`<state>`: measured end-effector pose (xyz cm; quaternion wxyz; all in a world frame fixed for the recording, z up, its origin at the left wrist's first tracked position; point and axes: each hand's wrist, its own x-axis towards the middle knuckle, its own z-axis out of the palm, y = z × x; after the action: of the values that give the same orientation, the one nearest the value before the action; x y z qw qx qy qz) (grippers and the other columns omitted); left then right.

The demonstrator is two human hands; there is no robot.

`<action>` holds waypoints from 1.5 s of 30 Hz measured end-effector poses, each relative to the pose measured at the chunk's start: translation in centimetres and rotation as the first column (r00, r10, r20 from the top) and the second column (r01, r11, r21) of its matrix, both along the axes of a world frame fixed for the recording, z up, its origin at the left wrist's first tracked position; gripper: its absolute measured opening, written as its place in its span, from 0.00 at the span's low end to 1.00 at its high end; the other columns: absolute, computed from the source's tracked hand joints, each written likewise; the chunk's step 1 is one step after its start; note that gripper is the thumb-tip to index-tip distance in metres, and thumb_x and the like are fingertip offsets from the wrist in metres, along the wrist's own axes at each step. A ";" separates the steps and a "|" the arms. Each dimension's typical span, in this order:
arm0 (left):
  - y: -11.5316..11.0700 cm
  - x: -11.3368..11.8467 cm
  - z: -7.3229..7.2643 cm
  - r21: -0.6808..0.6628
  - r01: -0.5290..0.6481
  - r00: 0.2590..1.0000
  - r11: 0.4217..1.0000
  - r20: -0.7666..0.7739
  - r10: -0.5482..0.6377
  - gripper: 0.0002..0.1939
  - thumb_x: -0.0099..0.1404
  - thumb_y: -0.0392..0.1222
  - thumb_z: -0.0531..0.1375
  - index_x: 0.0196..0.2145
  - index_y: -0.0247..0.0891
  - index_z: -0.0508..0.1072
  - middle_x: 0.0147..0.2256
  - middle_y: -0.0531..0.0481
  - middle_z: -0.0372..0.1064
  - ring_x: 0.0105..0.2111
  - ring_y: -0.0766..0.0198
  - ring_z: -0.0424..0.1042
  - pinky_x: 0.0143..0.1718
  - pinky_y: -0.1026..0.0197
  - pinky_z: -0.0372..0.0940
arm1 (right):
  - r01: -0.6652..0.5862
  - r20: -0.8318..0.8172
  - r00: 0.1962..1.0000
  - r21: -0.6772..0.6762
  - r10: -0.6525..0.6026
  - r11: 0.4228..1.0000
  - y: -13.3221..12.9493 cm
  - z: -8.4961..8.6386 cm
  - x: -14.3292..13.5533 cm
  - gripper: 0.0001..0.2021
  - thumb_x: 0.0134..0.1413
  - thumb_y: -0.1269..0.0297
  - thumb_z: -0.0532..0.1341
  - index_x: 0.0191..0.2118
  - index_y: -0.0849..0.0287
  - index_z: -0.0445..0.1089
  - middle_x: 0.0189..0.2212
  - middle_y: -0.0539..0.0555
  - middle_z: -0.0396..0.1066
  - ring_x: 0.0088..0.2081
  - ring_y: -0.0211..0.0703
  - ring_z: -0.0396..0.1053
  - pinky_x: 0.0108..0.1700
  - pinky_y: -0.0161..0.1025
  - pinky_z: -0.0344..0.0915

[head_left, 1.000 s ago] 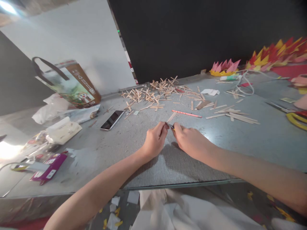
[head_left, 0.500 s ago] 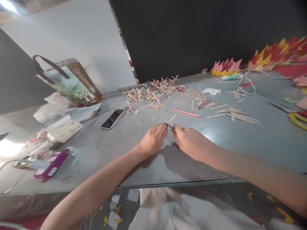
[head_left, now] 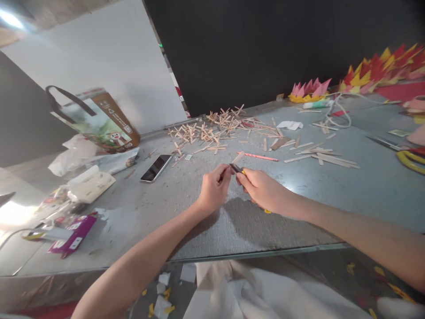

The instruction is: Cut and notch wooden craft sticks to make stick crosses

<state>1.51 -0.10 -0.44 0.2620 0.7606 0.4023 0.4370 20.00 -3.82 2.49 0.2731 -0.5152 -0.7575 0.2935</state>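
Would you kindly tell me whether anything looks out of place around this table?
Yes, perhaps: white scraps and yellow scraps lie scattered below the front edge of the table, as if dropped rather than put away. The carrier bag at left also appears tilted, though lens distortion may exaggerate that.

Wooden stick [head_left: 238, 157], matt; metal blade [head_left: 235, 168]; phone screen [head_left: 156, 168], glossy.

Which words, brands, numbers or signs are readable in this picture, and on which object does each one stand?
None can be read with certainty.
Brown-and-green carrier bag with dark handles: pale lettering on its brown side, too blurred to read.
Shiny purple packet with white patches: marks too small to read.
White-and-green tube: no legible wording.
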 end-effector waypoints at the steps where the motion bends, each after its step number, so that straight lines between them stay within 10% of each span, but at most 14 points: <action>1: 0.0 0.0 0.0 -0.022 -0.003 1.000 1.000 0.019 0.003 0.18 0.79 0.50 0.53 0.37 0.37 0.73 0.22 0.58 0.53 0.20 0.71 0.48 0.22 0.65 0.45 | -0.002 -0.013 1.000 -0.018 0.001 1.000 -0.1 0.0 0.0 0.18 0.78 0.57 0.45 0.35 0.56 0.62 0.20 0.46 0.64 0.21 0.37 0.63 0.27 0.36 0.51; 35: 1.0 -1.3 -2.0 0.304 0.118 0.952 0.945 -0.307 -0.020 0.14 0.79 0.38 0.51 0.32 0.39 0.65 0.25 0.57 0.60 0.23 0.70 0.59 0.29 0.65 0.54 | -0.081 0.354 0.934 0.082 0.047 0.993 1.1 -1.9 0.8 0.17 0.77 0.64 0.46 0.35 0.58 0.65 0.26 0.53 0.70 0.23 0.38 0.60 0.28 0.39 0.48; 45: 1.0 -1.6 -2.1 0.232 0.162 0.853 0.959 -0.521 -0.019 0.12 0.80 0.37 0.48 0.37 0.39 0.66 0.30 0.49 0.70 0.29 0.63 0.71 0.33 0.61 0.61 | -0.039 0.277 0.957 -0.161 0.083 0.986 0.9 -0.5 0.5 0.18 0.76 0.64 0.46 0.31 0.57 0.61 0.17 0.49 0.62 0.17 0.34 0.55 0.26 0.38 0.46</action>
<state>-0.11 0.95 -2.51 0.0608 0.8959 0.3582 0.2556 20.53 -2.92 1.95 0.1124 -0.5477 -0.7793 0.2830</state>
